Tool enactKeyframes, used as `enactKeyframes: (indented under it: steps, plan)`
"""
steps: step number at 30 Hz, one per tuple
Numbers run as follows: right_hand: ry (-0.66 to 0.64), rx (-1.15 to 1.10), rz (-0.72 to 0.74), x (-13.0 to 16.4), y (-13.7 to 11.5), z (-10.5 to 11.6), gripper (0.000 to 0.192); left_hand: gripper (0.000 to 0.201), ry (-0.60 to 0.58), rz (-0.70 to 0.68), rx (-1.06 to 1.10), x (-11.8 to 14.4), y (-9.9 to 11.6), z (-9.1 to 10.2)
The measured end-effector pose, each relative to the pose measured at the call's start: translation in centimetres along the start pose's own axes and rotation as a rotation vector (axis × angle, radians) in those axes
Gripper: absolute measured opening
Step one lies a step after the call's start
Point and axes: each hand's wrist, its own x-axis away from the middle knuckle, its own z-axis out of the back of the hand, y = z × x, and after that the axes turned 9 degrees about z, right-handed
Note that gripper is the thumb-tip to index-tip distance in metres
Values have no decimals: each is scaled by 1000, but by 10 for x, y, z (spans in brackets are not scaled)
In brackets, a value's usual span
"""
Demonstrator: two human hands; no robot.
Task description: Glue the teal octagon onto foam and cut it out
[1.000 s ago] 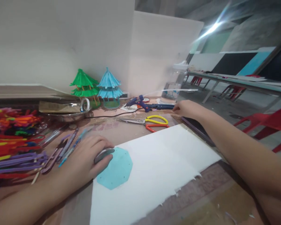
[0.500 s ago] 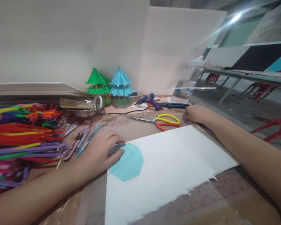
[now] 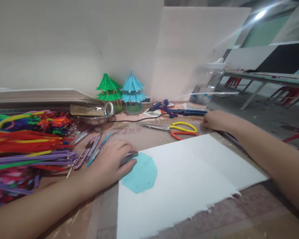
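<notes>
Item, left hand (image 3: 112,162): you are pressing it palm-down, fingers curled loosely over a small grey object (image 3: 127,158) whose identity is unclear, at the 9 o'clock edge of the teal octagon (image 3: 141,173). Item, octagon: lying flat on the white sheet (image 3: 189,179), near its 10 o'clock corner. Item, right hand (image 3: 215,120): you are resting it at the table's far right edge, fingers bent and touching the dark blue tool (image 3: 190,113) lying there; whether they are actually gripping it cannot be told. Handling note: you are likely doing best by keeping the left palm's weight steady so the octagon is not sliding, and by closing the right fingers fully before lifting. Items at 12 o'clock of the sheet: yellow and orange scissors (image 3: 179,130), blue glue gun (image 3: 161,108) with its cord trailing left. Clearance: the table edge (image 3: 229,137) is running just beside your right wrist, so room there is tight; at 9 o'clock, pens (image 3: 94,149) and piled chenille stems (image 3: 27,146) are crowding the left hand. Open room: the bare white sheet toward 3 o'clock, ending in a torn near edge.
</notes>
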Motion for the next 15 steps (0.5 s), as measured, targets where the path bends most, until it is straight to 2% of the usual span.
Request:
enactKeyframes:
  steps: [2,4,7,15]
  plan:
    - [-5,12,-20,-3,-1,-2,28,20,-4,-2,-2,1,0,0]
    - [18,9,-20,-4,-3,-4,20,21,-6,-4,-5,2,0,-1]
    - [72,-25,16,-3,-5,-4,26,20,4,3,-8,3,1,-2]
    - [154,-171,29,1,3,1,26,19,-7,3,-3,2,0,-2]
